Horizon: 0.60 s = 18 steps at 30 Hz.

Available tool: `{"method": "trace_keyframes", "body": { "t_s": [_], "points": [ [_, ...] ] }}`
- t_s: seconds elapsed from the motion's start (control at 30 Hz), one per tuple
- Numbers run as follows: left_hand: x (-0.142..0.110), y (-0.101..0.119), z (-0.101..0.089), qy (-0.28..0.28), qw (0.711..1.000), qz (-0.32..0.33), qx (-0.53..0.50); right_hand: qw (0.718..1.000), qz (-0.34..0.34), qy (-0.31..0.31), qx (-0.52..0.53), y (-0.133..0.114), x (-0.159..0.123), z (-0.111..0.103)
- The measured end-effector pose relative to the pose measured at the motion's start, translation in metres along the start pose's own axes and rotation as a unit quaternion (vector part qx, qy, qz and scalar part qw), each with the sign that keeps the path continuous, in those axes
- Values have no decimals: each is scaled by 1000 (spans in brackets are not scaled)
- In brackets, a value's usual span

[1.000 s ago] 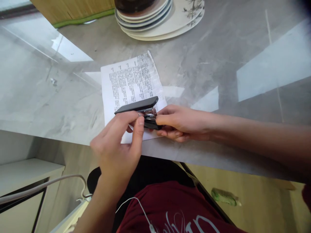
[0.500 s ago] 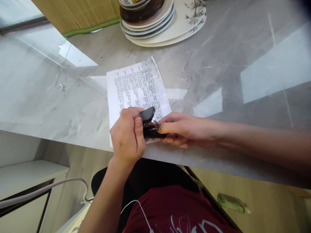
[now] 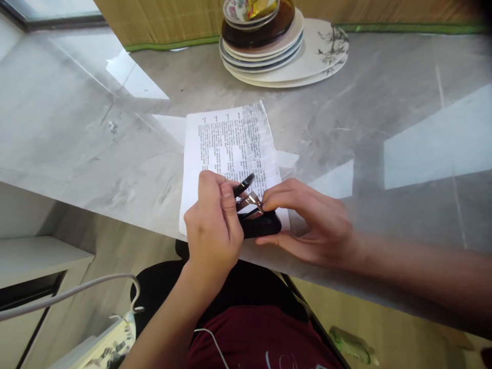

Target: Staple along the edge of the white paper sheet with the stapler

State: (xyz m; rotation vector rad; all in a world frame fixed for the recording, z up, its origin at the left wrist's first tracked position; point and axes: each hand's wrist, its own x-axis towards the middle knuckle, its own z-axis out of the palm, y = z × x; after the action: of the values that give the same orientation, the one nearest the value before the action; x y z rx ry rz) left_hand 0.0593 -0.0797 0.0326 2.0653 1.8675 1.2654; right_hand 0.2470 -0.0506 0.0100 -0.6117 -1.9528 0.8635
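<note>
A black stapler is in my hands above a printed sheet of paper at the counter's front edge. Its top arm is swung up from the base, and the silvery metal part between them shows. My left hand is wrapped round the rear of the stapler, hiding that end, with the thumb on top. At the front end, my right hand has its fingertips at the metal part and its thumb low by the base. The paper's lower part is covered by my hands and the stapler.
Stacked plates and bowls stand at the back of the grey marbled counter, before a bamboo-like mat. A small crumpled scrap lies at left. Below are a pale cable and a green bottle-like object on the floor.
The stapler's top arm now stands wider from its base, with more metal showing. My right fingers have moved from clasping the front end to its metal part. The view has shifted.
</note>
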Motion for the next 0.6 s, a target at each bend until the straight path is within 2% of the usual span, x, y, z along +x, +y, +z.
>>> {"method": "trace_keyframes", "body": {
  "t_s": [0.17, 0.33, 0.47, 0.6],
  "points": [
    [-6, 3, 5, -25, 999, -39, -2, 1000, 23, -4, 3, 1, -1, 1],
    [-8, 7, 5, -55, 997, -33, 31, 998, 50, -7, 40, 7, 1, -1],
    [-8, 12, 3, -84, 995, -45, 21, 995, 58, -16, 78, 11, 3, -3],
    [-7, 13, 0, -91, 995, -50, 12, 988, 113, -35, 104, 12, 4, -4]
  ]
}}
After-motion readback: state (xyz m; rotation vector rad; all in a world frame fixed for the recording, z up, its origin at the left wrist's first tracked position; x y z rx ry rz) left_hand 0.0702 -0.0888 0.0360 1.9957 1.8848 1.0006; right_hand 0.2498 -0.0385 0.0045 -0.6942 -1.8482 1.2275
